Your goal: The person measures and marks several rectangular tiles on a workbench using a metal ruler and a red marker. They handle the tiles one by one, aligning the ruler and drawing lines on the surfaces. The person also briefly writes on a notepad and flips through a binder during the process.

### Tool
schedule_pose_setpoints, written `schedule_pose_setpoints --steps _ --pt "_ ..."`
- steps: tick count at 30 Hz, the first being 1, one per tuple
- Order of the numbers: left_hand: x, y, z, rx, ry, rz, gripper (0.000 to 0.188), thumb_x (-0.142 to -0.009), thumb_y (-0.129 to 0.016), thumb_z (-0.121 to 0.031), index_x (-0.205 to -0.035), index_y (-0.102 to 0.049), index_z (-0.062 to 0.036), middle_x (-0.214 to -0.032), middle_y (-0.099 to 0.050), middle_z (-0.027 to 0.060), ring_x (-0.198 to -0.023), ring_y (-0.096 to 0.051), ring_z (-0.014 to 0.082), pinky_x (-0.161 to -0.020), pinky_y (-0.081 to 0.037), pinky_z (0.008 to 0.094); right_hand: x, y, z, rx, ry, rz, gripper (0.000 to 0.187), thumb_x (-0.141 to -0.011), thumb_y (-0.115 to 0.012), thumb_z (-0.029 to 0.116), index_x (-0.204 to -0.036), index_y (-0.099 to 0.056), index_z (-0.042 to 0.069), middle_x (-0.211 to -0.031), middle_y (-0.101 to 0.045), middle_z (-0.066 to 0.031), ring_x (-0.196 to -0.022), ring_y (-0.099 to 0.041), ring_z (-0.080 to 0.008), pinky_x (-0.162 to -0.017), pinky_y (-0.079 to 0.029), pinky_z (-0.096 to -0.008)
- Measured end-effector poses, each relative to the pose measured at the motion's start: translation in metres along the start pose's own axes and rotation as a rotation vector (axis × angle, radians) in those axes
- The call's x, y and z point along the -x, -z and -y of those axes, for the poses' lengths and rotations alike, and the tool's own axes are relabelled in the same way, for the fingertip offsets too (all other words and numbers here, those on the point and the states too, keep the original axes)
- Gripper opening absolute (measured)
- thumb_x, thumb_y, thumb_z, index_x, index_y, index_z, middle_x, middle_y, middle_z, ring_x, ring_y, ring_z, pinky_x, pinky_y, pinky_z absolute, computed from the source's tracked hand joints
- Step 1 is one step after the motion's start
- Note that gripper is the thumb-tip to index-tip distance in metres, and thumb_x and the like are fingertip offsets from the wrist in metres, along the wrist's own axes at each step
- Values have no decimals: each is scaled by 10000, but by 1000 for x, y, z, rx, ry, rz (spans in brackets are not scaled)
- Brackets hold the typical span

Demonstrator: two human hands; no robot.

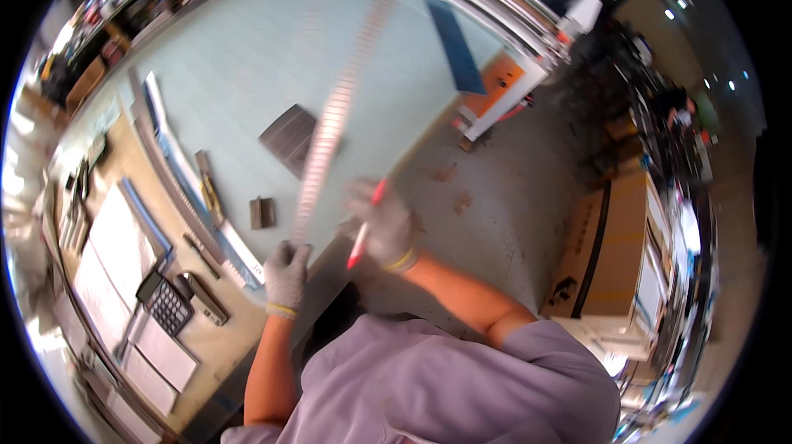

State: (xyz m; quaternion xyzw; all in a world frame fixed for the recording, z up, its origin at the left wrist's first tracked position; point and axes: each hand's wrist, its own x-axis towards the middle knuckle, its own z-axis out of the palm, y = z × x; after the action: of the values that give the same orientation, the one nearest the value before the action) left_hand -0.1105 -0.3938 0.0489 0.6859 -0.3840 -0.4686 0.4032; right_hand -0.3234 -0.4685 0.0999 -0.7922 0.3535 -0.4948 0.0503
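Note:
My left hand, in a grey glove with a yellow cuff, grips the near end of a long, pale ruler with reddish markings. The ruler slants away over the pale worktable and is smeared by motion. Just right of it, near the table's edge, my gloved right hand is closed on a red and white pen, also a little blurred. A dark grey sheet piece lies beside the ruler, partly behind it. Closer to my left hand sits a small brown block.
Left on the table are a yellow-handled cutter, long strips, a calculator, a stapler-like tool and papers. A dark blue strip lies at the far right. A cardboard box stands right of the floor.

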Motion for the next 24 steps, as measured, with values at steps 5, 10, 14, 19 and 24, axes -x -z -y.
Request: schedule_pose_setpoints --steps 5,10,14,19,24 --pt "-27 -9 -31 -562 -94 242 409 -910 -757 -417 -968 -718 -14 -791 -715 203 -749 -718 325 -702 -560 415 -50 14 -96 373 304 649 376 -875 -705 339 -1195 -663 146 -1178 -675 -164 -1147 -645 -345 -1086 -445 -560" --pt "-83 -21 1 -229 -124 173 367 -915 -767 -367 -1087 -726 -46 -900 -736 183 -821 -717 390 -771 -569 466 -46 35 -182 427 150 850 31 -843 -650 156 -855 -624 146 -757 -635 -82 -793 -660 -278 -729 -512 -448" --pt "-141 -37 -17 -541 -340 -411 485 -851 -811 -225 -1293 -661 -93 -1273 -662 113 -1145 -649 319 -1004 -505 455 -22 52 -290 505 -399 650 93 -897 -686 179 -940 -670 99 -841 -681 -139 -866 -690 -343 -743 -542 -454" --pt "-178 -115 -16 -1065 -484 -293 764 -864 -756 -198 -1561 -457 -112 -1608 -444 119 -1450 -449 347 -1190 -369 517 24 76 -458 775 -721 348 266 -922 -755 223 -1136 -667 93 -995 -697 -204 -913 -681 -409 -794 -544 -471" --pt "-208 -146 4 -1230 -372 -491 774 -872 -730 -213 -1580 -439 -101 -1627 -436 108 -1443 -456 371 -1184 -374 517 40 103 -605 417 -871 61 291 -929 -760 155 -1146 -604 41 -1103 -622 -228 -961 -617 -382 -872 -558 -451"
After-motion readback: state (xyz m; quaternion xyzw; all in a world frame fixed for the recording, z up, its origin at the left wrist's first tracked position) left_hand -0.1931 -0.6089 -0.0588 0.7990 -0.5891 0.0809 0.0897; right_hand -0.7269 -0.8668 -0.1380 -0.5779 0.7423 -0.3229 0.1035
